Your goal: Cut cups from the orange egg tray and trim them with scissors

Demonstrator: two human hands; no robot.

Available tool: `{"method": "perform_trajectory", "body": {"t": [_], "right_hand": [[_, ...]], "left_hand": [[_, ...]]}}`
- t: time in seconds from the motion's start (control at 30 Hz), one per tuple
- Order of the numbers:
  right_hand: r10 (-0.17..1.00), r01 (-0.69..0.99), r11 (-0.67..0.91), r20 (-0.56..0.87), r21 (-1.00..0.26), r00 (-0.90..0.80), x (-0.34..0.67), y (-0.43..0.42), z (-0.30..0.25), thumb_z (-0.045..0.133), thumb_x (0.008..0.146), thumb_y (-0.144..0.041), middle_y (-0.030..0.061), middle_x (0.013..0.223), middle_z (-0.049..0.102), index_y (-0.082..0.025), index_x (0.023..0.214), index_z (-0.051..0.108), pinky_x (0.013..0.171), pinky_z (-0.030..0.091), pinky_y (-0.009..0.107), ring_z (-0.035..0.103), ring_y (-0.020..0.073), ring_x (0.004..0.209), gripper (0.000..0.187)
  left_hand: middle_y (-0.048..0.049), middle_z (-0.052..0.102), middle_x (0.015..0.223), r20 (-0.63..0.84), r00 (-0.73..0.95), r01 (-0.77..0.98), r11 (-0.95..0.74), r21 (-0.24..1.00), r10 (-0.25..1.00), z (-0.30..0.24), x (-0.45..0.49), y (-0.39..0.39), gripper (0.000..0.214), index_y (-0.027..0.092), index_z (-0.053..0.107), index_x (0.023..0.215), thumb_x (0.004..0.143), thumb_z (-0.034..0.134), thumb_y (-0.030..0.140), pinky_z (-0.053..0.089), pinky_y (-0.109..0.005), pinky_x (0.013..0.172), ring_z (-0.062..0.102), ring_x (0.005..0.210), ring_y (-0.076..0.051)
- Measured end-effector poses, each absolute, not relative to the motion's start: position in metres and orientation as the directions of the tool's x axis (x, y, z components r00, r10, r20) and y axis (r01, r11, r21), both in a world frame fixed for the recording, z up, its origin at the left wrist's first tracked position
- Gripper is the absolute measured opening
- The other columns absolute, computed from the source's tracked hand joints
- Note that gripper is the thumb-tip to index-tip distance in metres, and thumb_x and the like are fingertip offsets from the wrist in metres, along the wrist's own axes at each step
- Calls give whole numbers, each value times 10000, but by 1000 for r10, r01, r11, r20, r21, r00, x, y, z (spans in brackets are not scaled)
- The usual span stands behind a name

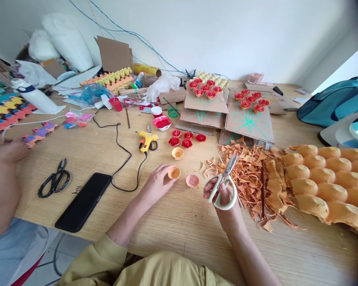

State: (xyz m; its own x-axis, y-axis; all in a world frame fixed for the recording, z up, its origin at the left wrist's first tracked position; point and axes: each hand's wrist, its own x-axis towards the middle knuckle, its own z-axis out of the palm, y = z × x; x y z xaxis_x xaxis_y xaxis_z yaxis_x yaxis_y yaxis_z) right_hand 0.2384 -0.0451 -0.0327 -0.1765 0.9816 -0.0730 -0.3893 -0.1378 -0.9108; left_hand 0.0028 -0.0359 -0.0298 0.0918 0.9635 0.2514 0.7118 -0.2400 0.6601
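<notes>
My left hand (160,182) pinches a small orange egg-carton cup (174,172) by its side, just above the table. In my right hand (222,194) are white-handled scissors (225,178), fingers through the loops and blades pointing up and away. Between the hands a pinkish cup (192,180) rests on the table. Another orange cup (178,153) stands just beyond my left hand. Several red paper roses (187,139) sit behind it. A heap of orange carton scraps (247,174) spreads to the right of the scissors.
Orange egg trays (331,171) fill the right side. Cardboard sheets (250,119) with red roses lie at the back. A yellow glue gun (147,141), black phone (83,201) and black scissors (56,178) lie left. A co-worker's hand (8,149) is at far left.
</notes>
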Motion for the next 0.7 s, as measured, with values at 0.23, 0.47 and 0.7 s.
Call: {"method": "perform_trajectory", "body": {"t": [0.23,0.47,0.7], "right_hand": [[985,-393,-124,-63,-911,-162,241,-43,-37,565,915,-522,25,849,651,-242,1005,592,659,444,320,598,172,691,295],[997,-355,-43,-15,-934,-82,242,-44,-31,569,911,-504,15,798,610,-240,997,580,662,451,326,570,174,681,278],[999,-240,24,32,-971,-30,244,-49,-30,601,900,-488,13,749,638,-243,1048,583,671,438,329,564,191,695,287]], "left_hand": [[-85,625,1243,286,77,716,-252,650,955,-35,-9,-36,404,210,570,1254,857,638,236,473,-425,1014,590,1160,-228],[-63,644,1101,411,64,730,-323,602,910,-22,2,-42,246,218,630,1135,899,574,175,479,-379,963,594,1070,-200],[-84,649,1127,320,419,746,-523,413,850,-20,51,-46,194,206,626,1085,893,602,213,455,-406,860,566,959,-226]]}}
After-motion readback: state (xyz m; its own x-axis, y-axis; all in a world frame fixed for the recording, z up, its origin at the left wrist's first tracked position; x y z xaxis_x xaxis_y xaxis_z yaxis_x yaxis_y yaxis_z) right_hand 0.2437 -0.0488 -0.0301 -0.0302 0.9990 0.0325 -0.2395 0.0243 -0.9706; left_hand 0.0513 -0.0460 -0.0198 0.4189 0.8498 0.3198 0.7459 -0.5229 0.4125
